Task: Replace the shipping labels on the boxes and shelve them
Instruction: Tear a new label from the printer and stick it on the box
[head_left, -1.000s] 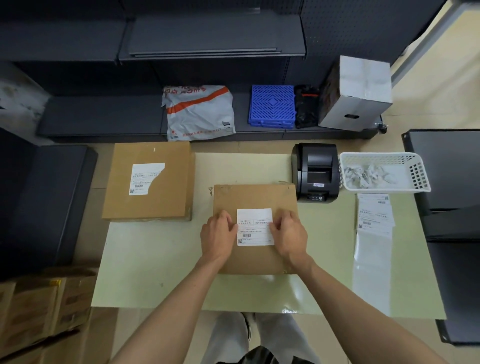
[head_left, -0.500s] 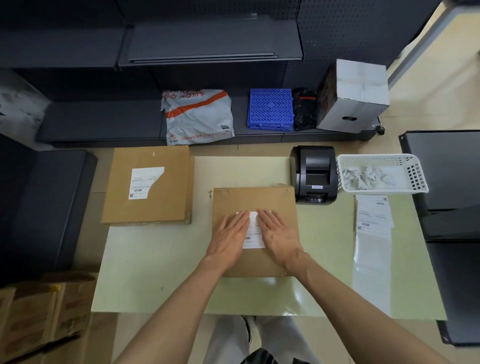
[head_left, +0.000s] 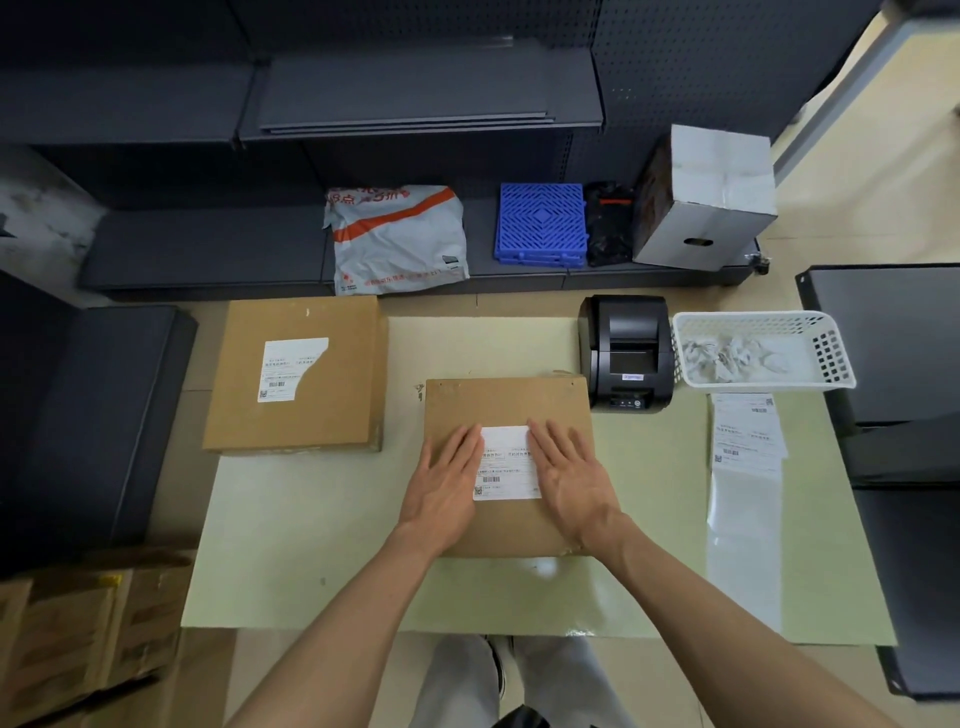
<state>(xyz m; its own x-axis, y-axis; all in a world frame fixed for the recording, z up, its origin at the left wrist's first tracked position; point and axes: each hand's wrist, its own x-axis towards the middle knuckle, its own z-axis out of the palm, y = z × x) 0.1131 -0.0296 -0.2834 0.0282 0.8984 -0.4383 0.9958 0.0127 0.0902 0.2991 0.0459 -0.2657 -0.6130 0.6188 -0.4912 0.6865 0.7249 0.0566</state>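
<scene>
Both hands flat on the label, pressing it onto the box

Head cam: left hand (head_left: 445, 486) and right hand (head_left: 571, 478) lie palm-down with fingers straight, gripping nothing, either side of the white shipping label (head_left: 506, 464) on the middle cardboard box (head_left: 506, 410). That box sits on a pale green table (head_left: 322, 545). Two boxes on it in all; the second box (head_left: 296, 371), far left, carries one torn label (head_left: 291, 368). One black label printer (head_left: 627, 353), one white basket (head_left: 763, 349) of crumpled scraps, one strip of labels (head_left: 746, 467). Dark shelving (head_left: 208, 249) behind.

free: mat (head_left: 311, 545) front-left | blocked: printer (head_left: 628, 353) behind box (head_left: 506, 400)
</scene>
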